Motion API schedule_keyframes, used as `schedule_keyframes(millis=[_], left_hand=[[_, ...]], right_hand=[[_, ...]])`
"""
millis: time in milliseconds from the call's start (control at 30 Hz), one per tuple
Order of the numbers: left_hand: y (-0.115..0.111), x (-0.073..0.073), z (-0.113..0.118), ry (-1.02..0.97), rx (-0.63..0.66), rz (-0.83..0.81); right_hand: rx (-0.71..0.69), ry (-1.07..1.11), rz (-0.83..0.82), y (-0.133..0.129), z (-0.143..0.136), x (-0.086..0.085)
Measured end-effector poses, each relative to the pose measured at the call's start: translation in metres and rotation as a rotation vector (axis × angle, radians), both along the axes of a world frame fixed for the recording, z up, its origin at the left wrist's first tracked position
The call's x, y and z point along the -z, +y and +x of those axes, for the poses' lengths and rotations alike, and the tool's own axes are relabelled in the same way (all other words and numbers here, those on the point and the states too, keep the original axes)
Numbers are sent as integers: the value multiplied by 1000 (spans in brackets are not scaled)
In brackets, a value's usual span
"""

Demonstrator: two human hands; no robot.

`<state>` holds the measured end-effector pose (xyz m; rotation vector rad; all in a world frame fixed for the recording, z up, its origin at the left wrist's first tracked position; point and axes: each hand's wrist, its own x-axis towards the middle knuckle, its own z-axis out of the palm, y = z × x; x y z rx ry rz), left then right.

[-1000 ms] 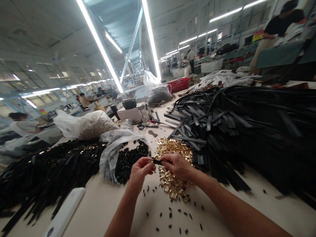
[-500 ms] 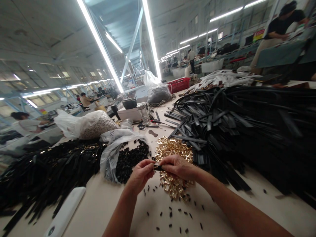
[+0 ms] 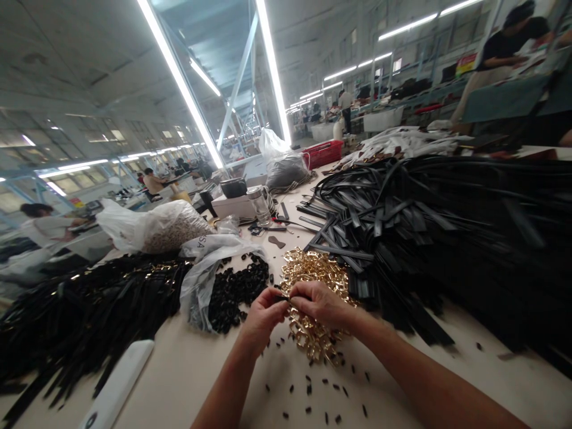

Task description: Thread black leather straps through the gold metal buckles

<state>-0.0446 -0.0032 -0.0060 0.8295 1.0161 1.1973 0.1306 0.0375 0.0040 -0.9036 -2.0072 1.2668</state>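
Note:
My left hand [image 3: 264, 316] and my right hand [image 3: 319, 302] meet in front of me, fingertips together. Both pinch a small black piece [image 3: 281, 298] that is mostly hidden by the fingers. Beneath and behind my right hand spreads a heap of gold metal buckles [image 3: 313, 268]. Left of my left hand, small black loops [image 3: 232, 292] lie in and around an open clear plastic bag [image 3: 196, 298]. Several tiny black bits [image 3: 308, 389] are scattered over the pale table [image 3: 179, 369] nearer to me.
Black straps [image 3: 384, 220] pile high on the right, and more black strips [image 3: 89, 304] lie on the left. A white device [image 3: 120, 381] rests at the near left. Farther back are a glass jar [image 3: 260, 205], a filled bag [image 3: 167, 229] and a red basket [image 3: 322, 154]. People work in the background.
My left hand has shifted slightly right, closer to my right hand. The black piece between them is now more covered by the fingers.

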Motion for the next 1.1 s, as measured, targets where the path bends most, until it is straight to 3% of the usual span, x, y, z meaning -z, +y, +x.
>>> schedule_keyframes(millis=[267, 500, 767, 1100], left_hand=[[1, 0, -5, -188, -85, -103], [-1, -1, 0, -235, -46, -201], [-3, 0, 5, -77, -50, 5], [-5, -8, 6, 48, -97, 79]], right_hand=[[-108, -95, 49, 1, 11, -13], [-50, -107, 219, -3, 3, -8], [-26, -160, 293, -4, 2, -10], [-17, -116, 298, -4, 3, -9]])
